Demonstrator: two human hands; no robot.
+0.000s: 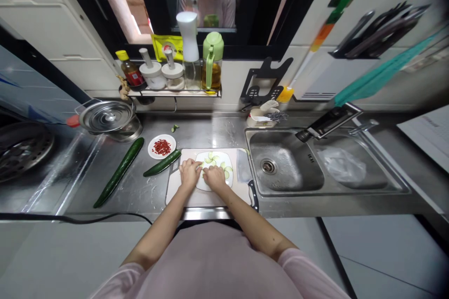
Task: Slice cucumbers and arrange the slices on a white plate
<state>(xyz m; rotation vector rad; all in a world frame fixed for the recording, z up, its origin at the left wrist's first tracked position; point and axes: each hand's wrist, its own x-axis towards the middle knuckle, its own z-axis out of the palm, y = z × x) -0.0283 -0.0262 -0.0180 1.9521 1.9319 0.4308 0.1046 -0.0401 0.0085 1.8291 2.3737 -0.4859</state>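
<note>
A white plate (pixel 229 184) with thin, pale green cucumber slices (pixel 210 158) spread over it lies on a light cutting board (pixel 172 199). Over the plate's left part, my left hand (pixel 190 173) is closed, with a bit of cucumber slice at its fingertips. My right hand (pixel 214 178) is beside it above the plate, its fingers curled together on a slice that they mostly hide. At the board's right side lies a kitchen knife (pixel 242 166) with a black handle. A cut cucumber (pixel 162 163) rests against the board's left edge.
A small dish of red berries (pixel 162 146), a whole cucumber (pixel 119 173) and a lidded steel pot (pixel 108 117) stand left. Seasoning jars (pixel 153 75) and an oil bottle (pixel 212 67) line the rack behind. To the right is a double sink (pixel 286 191) with a black faucet (pixel 324 122).
</note>
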